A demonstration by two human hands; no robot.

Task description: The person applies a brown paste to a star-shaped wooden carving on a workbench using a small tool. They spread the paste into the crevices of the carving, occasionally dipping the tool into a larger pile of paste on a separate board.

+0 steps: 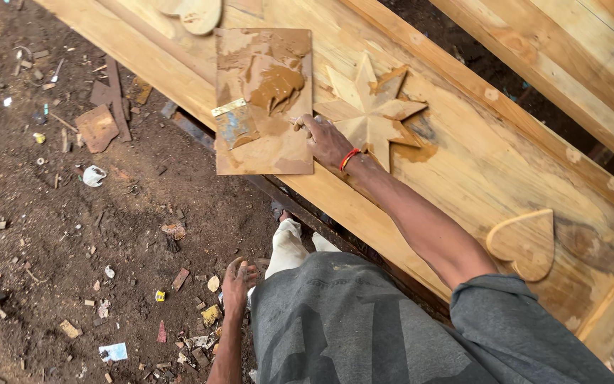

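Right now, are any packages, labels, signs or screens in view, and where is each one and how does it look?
Small printed wrapper scrap: on the dirt floor, bottom left; flat, whitish and light blue.
Tiny yellow wrapper piece: on the dirt, left of the left hand; squarish, yellow.
Crumpled white wrapper: on the dirt, left of the wooden door; white.
No signs or screens.

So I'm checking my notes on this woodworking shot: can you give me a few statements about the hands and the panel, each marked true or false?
1. The right hand rests on the wooden panel beside the star carving. True.
2. The left hand holds the scraper. False: it hangs empty over the dirt ground; the scraper lies on the small board.
3. Brown filler paste sits on the small board. True.
4. The right wrist is bare. False: it wears a red band.
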